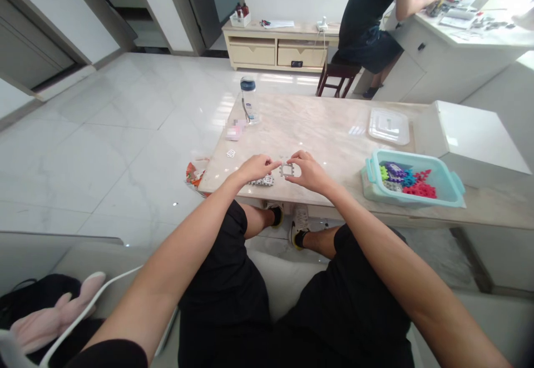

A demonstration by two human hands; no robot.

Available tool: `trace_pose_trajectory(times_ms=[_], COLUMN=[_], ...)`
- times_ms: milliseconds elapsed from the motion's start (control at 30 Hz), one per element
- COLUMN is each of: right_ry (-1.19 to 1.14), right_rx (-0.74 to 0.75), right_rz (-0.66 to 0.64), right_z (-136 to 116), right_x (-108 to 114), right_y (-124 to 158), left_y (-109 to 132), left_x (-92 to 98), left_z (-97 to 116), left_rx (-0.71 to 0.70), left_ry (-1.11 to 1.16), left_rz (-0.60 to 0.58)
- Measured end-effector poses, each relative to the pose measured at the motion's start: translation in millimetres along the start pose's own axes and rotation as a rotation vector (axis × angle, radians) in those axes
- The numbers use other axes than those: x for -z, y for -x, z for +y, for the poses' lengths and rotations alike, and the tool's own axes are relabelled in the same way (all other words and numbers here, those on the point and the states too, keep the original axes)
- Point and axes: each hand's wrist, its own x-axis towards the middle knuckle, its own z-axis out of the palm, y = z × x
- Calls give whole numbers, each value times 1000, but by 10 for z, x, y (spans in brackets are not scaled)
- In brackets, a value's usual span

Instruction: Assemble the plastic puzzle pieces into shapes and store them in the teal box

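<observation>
A small square grey frame piece [287,170] with notched edges is pinched between the thumb and fingers of my right hand [307,171], just above the table. My left hand [257,167] reaches in from the left, its index finger stretched toward the piece's left edge; whether it touches is too small to tell. The other left fingers are bent and partly hidden. Below that hand, several grey lattice pieces [265,180] lie at the table's near edge. A flat white piece [231,153] rests farther left on the tabletop.
Right on the table [317,118] stands a turquoise bin [413,201] of colourful interlocking pieces, near a clear lid [389,126] and a white box [479,134]. A bottle [249,101] and pink packet [235,130] stand far left. Another person [371,18] works at a counter behind.
</observation>
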Motion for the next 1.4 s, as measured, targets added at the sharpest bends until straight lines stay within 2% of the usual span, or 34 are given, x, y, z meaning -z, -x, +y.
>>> trace_pose_trajectory(times_ms=[67, 167, 300, 467, 900, 1033, 1167, 1300, 1400], right_ry=[57, 70, 84, 127, 205, 212, 199, 155, 124], right_rx=[-53, -150, -206, -237, -267, -268, -283, -343, -316], right_rz=[-46, -127, -224, -292, -335, -363, -335, -227, -131], right_z=[68, 125, 73, -40, -107, -140, -151, -154, -65], right_x=[-123, -322, -549, -711, -820, -763, -562, -158, 238], right_y=[-46, -98, -138, -179, -234, -265, -317, -275, -198], left_y=[41, 117, 200, 214, 223, 202, 219, 265, 141], left_x=[110, 224, 269, 264, 256, 235, 232, 235, 237], left_z=[-101, -229, -324, -352, -459, -485, -393, -216, -128], left_rx=[75, 183, 217, 229, 220, 236, 250, 199, 200], left_ry=[-209, -263, -234, -188, -151, -150, -185, -246, -287], left_rz=[134, 239, 236, 237, 238, 228, 217, 162, 170])
